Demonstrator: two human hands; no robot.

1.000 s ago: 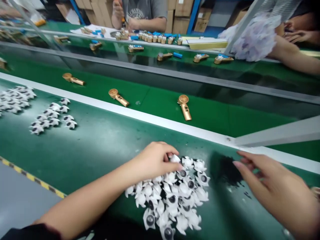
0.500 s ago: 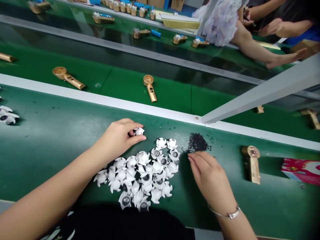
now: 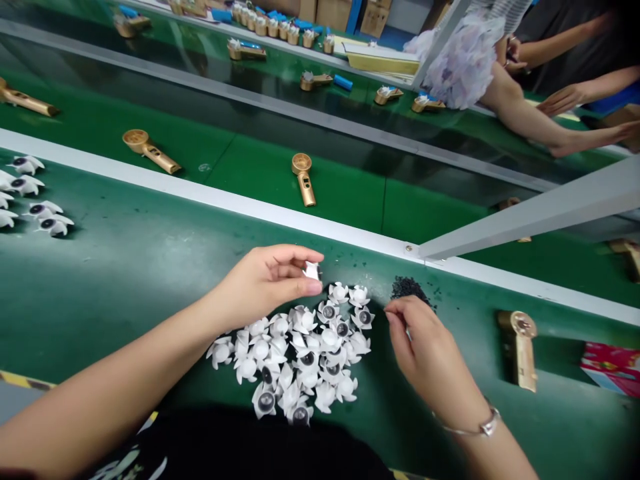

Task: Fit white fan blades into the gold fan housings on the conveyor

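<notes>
My left hand (image 3: pixel 265 283) holds a small white fan blade (image 3: pixel 312 271) between thumb and fingers, above the table and turned on its side. Below and to the right of it lies a cluster of white fan blades (image 3: pixel 330 339), some with their dark round hubs facing up. My right hand (image 3: pixel 425 350), with a bracelet at the wrist, has thumb and forefinger pinched together just in front of a heap of tiny black pieces (image 3: pixel 407 288). Whatever sits in that pinch is too small to make out.
A gold handheld fan body (image 3: pixel 523 347) and a red box (image 3: pixel 613 367) lie at right. More fan blades (image 3: pixel 47 217) sit at left. Beyond the white rail (image 3: pixel 240 200), gold fan bodies (image 3: pixel 303 179) rest on a green belt. A slanted metal post (image 3: pixel 500 220) rises at right. Another person's hand (image 3: pixel 565 100) shows behind.
My left hand has moved right with the fan blade, which is now turned sideways, and its fingers have straightened. My right hand has curled its fingers into a tighter pinch. The view has shifted.
</notes>
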